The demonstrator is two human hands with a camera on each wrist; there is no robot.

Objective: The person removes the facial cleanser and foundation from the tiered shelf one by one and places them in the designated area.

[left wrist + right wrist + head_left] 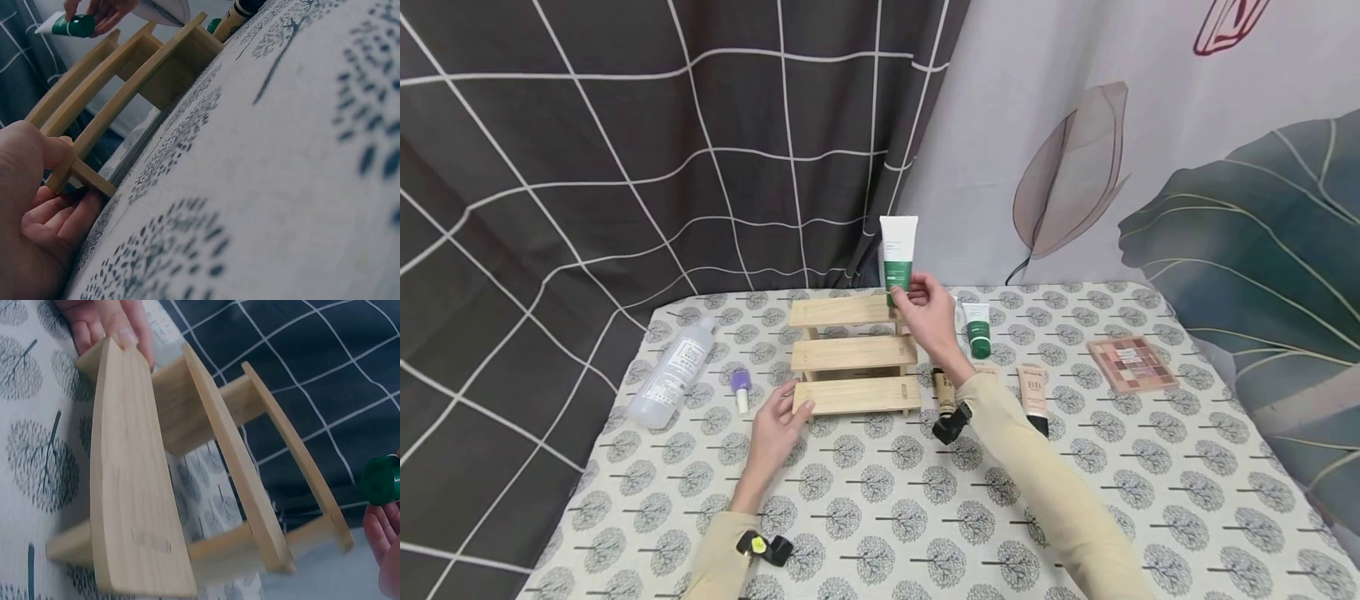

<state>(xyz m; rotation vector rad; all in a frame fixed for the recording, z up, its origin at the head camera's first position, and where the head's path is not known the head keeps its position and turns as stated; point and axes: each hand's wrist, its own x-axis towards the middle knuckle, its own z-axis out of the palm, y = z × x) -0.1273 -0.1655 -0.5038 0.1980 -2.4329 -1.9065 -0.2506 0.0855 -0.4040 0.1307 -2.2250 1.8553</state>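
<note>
A three-step wooden rack (pixel 853 354) stands on the patterned cloth. My left hand (pixel 775 425) grips its lowest step at the left front corner, thumb on top and fingers beneath, as the left wrist view shows on the step's end (pixel 75 156). Above the top step's right end, my right hand (pixel 928 317) holds a white and green squeeze tube (pixel 898 254) upright, green cap down. In the right wrist view only the green cap (pixel 381 481) shows, at the right edge, clear of the steps.
Right of the rack are a second green and white tube (pixel 977 329), a foundation tube (pixel 944 392), a BB cream tube (pixel 1033 392) and an eyeshadow palette (pixel 1133 364). On the left lie a clear bottle (pixel 673 375) and a purple-capped small bottle (pixel 741 387). Curtains hang behind.
</note>
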